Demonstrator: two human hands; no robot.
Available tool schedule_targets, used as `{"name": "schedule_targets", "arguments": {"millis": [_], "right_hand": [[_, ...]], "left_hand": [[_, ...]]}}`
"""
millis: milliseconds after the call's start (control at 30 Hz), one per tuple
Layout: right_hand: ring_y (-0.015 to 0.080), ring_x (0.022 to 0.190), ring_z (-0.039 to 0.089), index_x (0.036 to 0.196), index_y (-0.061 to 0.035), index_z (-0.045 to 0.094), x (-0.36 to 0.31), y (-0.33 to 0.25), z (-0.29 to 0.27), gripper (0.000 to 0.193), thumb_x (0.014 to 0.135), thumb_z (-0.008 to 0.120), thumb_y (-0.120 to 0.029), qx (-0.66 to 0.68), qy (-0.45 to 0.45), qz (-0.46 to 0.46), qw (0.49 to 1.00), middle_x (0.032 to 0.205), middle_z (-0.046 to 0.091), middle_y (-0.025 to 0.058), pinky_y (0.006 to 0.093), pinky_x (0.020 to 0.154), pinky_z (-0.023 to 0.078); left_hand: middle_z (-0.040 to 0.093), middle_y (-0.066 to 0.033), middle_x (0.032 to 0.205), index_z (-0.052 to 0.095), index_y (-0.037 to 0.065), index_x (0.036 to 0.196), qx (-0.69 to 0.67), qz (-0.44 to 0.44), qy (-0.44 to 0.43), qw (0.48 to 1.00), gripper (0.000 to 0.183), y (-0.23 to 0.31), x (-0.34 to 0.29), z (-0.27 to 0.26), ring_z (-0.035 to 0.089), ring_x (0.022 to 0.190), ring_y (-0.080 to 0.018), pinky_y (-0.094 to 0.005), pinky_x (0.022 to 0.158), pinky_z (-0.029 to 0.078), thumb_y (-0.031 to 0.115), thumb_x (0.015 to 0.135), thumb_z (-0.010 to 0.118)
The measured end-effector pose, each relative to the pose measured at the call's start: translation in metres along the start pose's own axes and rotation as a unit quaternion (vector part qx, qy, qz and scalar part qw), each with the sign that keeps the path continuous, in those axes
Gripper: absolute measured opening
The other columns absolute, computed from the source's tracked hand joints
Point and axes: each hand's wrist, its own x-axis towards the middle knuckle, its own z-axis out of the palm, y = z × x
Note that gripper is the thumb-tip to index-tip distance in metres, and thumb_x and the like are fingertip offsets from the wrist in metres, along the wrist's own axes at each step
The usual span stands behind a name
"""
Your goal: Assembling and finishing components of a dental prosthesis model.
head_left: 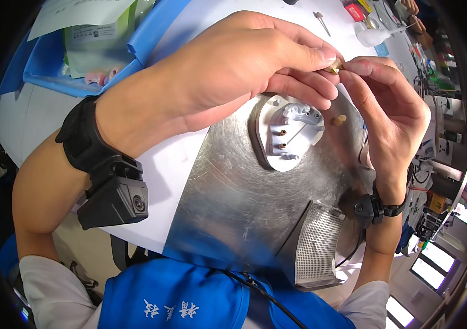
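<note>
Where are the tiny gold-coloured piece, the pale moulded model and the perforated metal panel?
Tiny gold-coloured piece [335,70], head view: its bright part.
Pale moulded model [298,134], head view: its flat middle.
Perforated metal panel [319,241], head view: its hole-covered face.

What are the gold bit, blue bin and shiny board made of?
Gold bit: probably metal, polished; it glints yellow. Blue bin: likely plastic, smooth; its walls are evenly coloured. Shiny board: seemingly brushed metal; grey, scratched, with blurry reflections.
</note>
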Motion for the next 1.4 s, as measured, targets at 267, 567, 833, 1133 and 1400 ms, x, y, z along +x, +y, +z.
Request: {"name": "schedule_targets", "arguments": {"millis": [267, 567, 833, 1133, 1400], "right_hand": [[0.016, 0.102, 0.07, 0.121, 0.0059, 0.068, 0.005, -0.012, -0.001, 0.027, 0.095, 0.073, 0.005, 0.046, -0.035, 0.116, 0.992, 0.107, 0.073, 0.0106, 0.0307, 0.096, 0.056], [0.0195, 0.104, 0.071, 0.12, 0.0074, 0.069, 0.001, -0.031, -0.006, 0.027, 0.093, 0.073, 0.008, -0.009, -0.058, 0.074, 0.996, 0.109, 0.073, 0.0123, 0.0341, 0.097, 0.057], [0.0215, 0.098, 0.071, 0.101, 0.0044, 0.075, -0.012, -0.035, -0.006, 0.021, 0.082, 0.076, 0.013, -0.169, -0.107, -0.034, 0.979, 0.099, 0.075, 0.0117, 0.0336, 0.088, 0.056], [0.0201, 0.096, 0.072, 0.101, 0.0067, 0.074, -0.016, -0.032, -0.006, 0.021, 0.081, 0.077, 0.012, -0.215, -0.113, -0.008, 0.97, 0.1, 0.075, 0.0121, 0.0327, 0.088, 0.057], [0.0163, 0.096, 0.073, 0.106, 0.0048, 0.075, -0.022, -0.025, -0.003, 0.015, 0.092, 0.077, 0.001, -0.035, -0.042, 0.215, 0.975, 0.106, 0.077, 0.0115, 0.0291, 0.09, 0.057]], "left_hand": [[0.07, -0.0124, 0.107, 0.066, -0.009, 0.124, 0.048, 0.074, 0.007, 0.996, 0.034, -0.008, -0.002, -0.003, 0.071, 0.093, -0.0175, -0.0282, 0.089, 0.059, 0.021, 0.108, 0.062], [0.073, -0.0079, 0.091, 0.068, -0.007, 0.118, 0.25, -0.021, 0.044, 0.967, 0.026, 0.025, -0.008, 0.021, 0.063, 0.076, -0.0079, -0.0226, 0.069, 0.051, 0.015, 0.104, 0.068], [0.073, -0.0104, 0.079, 0.061, -0.008, 0.108, 0.378, 0.065, 0.001, 0.924, 0.021, 0.032, -0.017, 0.032, 0.063, 0.071, -0.0102, -0.0268, 0.064, 0.049, 0.005, 0.095, 0.071], [0.073, -0.0155, 0.079, 0.066, -0.008, 0.096, 0.457, 0.241, 0.011, 0.856, 0.011, 0.011, -0.023, 0.037, 0.068, 0.072, -0.0151, -0.03, 0.067, 0.052, 0.002, 0.092, 0.069], [0.072, -0.0171, 0.077, 0.066, -0.008, 0.094, 0.475, 0.195, 0.011, 0.858, 0.009, 0.007, -0.018, 0.031, 0.069, 0.07, -0.0188, -0.0318, 0.066, 0.053, 0.0, 0.09, 0.068]]}}
